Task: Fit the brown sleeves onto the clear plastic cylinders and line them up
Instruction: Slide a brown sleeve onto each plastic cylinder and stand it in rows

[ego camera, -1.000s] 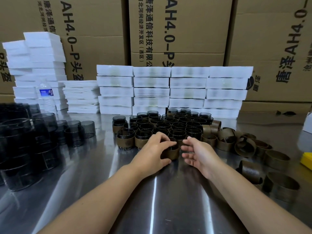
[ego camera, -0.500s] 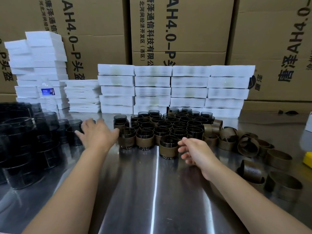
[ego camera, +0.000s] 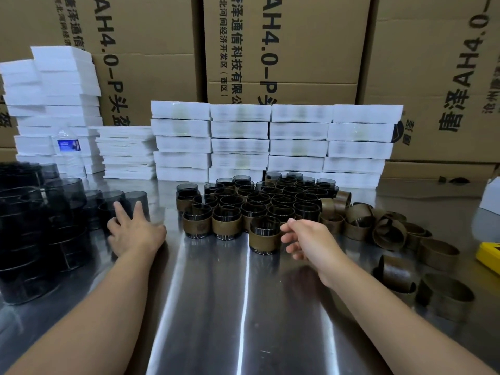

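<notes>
A freshly sleeved cylinder stands alone at the front of a packed group of sleeved cylinders on the steel table. My right hand hovers just right of it with its fingers loosely curled, holding nothing. My left hand is far to the left, its fingers spread against the bare smoky-clear cylinders. More bare cylinders are stacked at the left edge. Loose brown sleeves lie scattered on the right.
Stacks of white foam pads line the back of the table, in front of large cardboard boxes. A water bottle stands at the back left. A yellow object and a white box sit at the right edge.
My left hand let go of the sleeved cylinder and swung left to the bare cylinders. My right hand released it too and stays beside it. The cylinder now stands at the group's front.
</notes>
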Action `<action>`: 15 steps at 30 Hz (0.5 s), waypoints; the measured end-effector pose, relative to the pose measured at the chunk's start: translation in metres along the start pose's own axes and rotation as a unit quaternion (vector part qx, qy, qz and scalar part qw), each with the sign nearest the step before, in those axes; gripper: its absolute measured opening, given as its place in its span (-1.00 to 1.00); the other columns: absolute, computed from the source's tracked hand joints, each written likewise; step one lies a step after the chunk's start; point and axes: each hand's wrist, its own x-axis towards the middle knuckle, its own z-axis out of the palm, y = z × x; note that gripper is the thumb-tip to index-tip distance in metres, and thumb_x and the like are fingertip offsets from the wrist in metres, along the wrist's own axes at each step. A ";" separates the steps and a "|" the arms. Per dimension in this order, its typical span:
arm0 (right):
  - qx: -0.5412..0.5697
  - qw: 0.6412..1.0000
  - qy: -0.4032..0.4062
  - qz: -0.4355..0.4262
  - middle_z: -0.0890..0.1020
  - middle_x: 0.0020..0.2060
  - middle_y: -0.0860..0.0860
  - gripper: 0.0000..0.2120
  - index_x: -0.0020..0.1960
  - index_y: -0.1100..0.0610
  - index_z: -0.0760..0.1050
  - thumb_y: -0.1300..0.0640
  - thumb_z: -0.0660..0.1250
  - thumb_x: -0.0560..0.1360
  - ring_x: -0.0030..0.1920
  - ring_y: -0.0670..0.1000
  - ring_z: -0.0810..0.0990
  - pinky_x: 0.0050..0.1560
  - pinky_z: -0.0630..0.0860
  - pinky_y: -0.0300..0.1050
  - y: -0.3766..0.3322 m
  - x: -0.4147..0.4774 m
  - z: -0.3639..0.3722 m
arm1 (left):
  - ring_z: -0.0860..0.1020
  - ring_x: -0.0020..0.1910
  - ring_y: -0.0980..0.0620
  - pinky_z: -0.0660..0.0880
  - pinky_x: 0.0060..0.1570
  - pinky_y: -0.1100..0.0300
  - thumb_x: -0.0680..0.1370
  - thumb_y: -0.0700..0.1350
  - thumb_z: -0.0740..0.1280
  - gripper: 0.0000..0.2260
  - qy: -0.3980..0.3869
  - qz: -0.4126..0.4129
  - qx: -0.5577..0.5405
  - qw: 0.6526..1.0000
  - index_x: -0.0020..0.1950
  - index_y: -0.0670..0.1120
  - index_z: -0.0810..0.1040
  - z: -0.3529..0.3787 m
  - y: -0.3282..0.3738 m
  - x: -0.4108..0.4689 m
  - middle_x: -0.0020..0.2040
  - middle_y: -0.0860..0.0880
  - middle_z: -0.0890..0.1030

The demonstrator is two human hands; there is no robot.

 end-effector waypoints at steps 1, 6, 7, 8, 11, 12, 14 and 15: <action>-0.002 1.000 0.000 -0.003 0.58 -0.31 -0.02 -0.76 -0.08 0.13 0.57 0.08 0.16 0.61 -0.36 -0.06 0.48 -0.35 0.39 -0.23 0.000 0.000 0.000 | 0.04 0.50 -0.20 0.15 0.42 -0.10 0.54 0.03 0.32 -0.33 -0.005 -0.005 0.000 1.000 0.57 0.05 0.08 -0.001 -0.001 0.000 0.59 -0.05 -0.14; -0.046 0.998 0.006 -0.032 0.58 -0.34 -0.04 -0.74 -0.15 0.09 0.56 0.07 0.16 0.60 -0.37 -0.07 0.48 -0.33 0.39 -0.23 0.002 0.003 0.001 | 0.17 0.41 -0.20 0.20 0.36 -0.07 0.53 0.00 0.32 -0.48 0.015 0.016 -0.001 1.000 0.48 0.04 0.31 -0.010 0.003 0.001 0.52 -0.08 0.14; -0.089 0.995 0.016 -0.049 0.59 -0.33 -0.05 -0.73 -0.18 0.06 0.56 0.05 0.17 0.59 -0.36 -0.06 0.50 -0.31 0.40 -0.23 0.003 0.003 0.001 | 0.21 0.38 -0.20 0.22 0.34 -0.06 0.53 0.01 0.31 -0.53 0.021 0.020 -0.004 1.000 0.44 0.04 0.38 -0.012 0.004 0.001 0.46 -0.10 0.20; -0.151 0.985 0.033 -0.071 0.61 -0.33 -0.07 -0.73 -0.19 0.03 0.56 0.02 0.17 0.59 -0.34 -0.05 0.52 -0.31 0.41 -0.20 0.003 0.003 0.000 | 0.23 0.35 -0.20 0.23 0.33 -0.05 0.52 0.01 0.32 -0.57 0.023 0.020 -0.009 1.000 0.39 0.03 0.44 -0.013 0.005 0.000 0.40 -0.12 0.24; -0.373 0.907 0.115 -0.157 0.60 -0.23 -0.08 -0.75 -0.15 0.03 0.55 -0.02 0.16 0.56 -0.17 -0.01 0.53 -0.30 0.38 -0.15 0.002 -0.001 -0.003 | 0.29 0.31 -0.20 0.24 0.33 -0.05 0.53 0.00 0.33 -0.64 0.019 0.015 -0.023 0.999 0.32 0.01 0.51 -0.017 0.009 -0.003 0.32 -0.14 0.27; -0.429 0.873 0.142 -0.184 0.59 -0.14 -0.07 -0.76 -0.11 0.04 0.55 -0.01 0.15 0.56 -0.06 0.01 0.51 -0.22 0.39 -0.12 0.000 -0.001 -0.005 | 0.30 0.31 -0.21 0.25 0.32 -0.05 0.53 0.00 0.33 -0.64 0.014 0.014 -0.026 0.999 0.32 0.00 0.51 -0.018 0.009 -0.003 0.32 -0.15 0.27; -0.495 0.822 0.185 -0.212 0.54 0.02 -0.03 -0.77 0.02 0.02 0.54 -0.02 0.15 0.54 0.11 0.04 0.42 0.00 0.37 -0.07 -0.005 -0.001 -0.012 | 0.34 0.30 -0.22 0.31 0.31 -0.05 0.54 -0.01 0.32 -0.63 -0.008 0.010 -0.035 0.999 0.34 -0.01 0.49 -0.020 0.010 -0.004 0.33 -0.16 0.25; -0.510 0.808 0.205 -0.211 0.51 0.09 -0.01 -0.76 0.08 0.01 0.54 -0.03 0.15 0.54 0.17 0.06 0.38 0.08 0.35 -0.04 -0.008 0.000 -0.016 | 0.36 0.29 -0.22 0.34 0.29 -0.06 0.54 -0.02 0.31 -0.63 -0.024 0.006 -0.040 0.999 0.35 -0.02 0.48 -0.020 0.010 -0.005 0.34 -0.15 0.24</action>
